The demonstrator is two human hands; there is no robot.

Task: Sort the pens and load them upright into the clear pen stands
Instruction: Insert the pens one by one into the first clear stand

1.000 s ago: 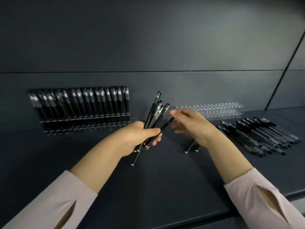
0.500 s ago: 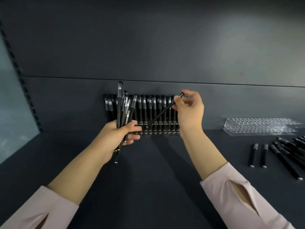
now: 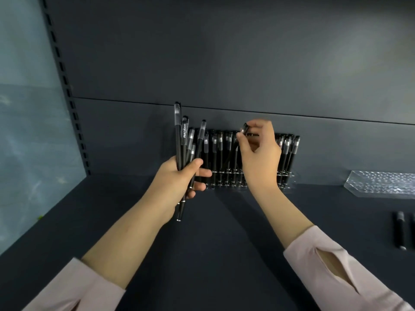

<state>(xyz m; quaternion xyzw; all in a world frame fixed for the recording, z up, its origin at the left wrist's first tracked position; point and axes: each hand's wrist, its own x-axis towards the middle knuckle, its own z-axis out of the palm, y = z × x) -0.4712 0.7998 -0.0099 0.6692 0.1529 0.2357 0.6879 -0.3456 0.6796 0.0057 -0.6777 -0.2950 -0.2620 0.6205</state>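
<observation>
The left hand (image 3: pixel 179 178) is wrapped round a bunch of black pens (image 3: pixel 187 142), caps up and fanned a little. I take that as a ready supply, so the other hand can draw them off one by one. The right hand (image 3: pixel 258 158) is raised in front of the far pen stand (image 3: pixel 289 176), thumb and fingertips pinching the capped top of a single pen (image 3: pixel 244 127). That pen leans with its lower end down among the row. It looks as if it is being steered into a free hole, though the hole itself is hidden behind the hand.

The stand sits against the back panel and is nearly full of upright pens (image 3: pixel 221 149), all caps up. To the right, well apart, a second clear stand (image 3: pixel 381 182) has no pens in it. Nearer, at the right edge of the shelf (image 3: pixel 224 254), lie a couple of loose pens (image 3: pixel 399 232) not yet loaded.

One pen in the bunch carries white lettering along its clip (image 3: pixel 184 132), too small to read with confidence. I see no other writing.
</observation>
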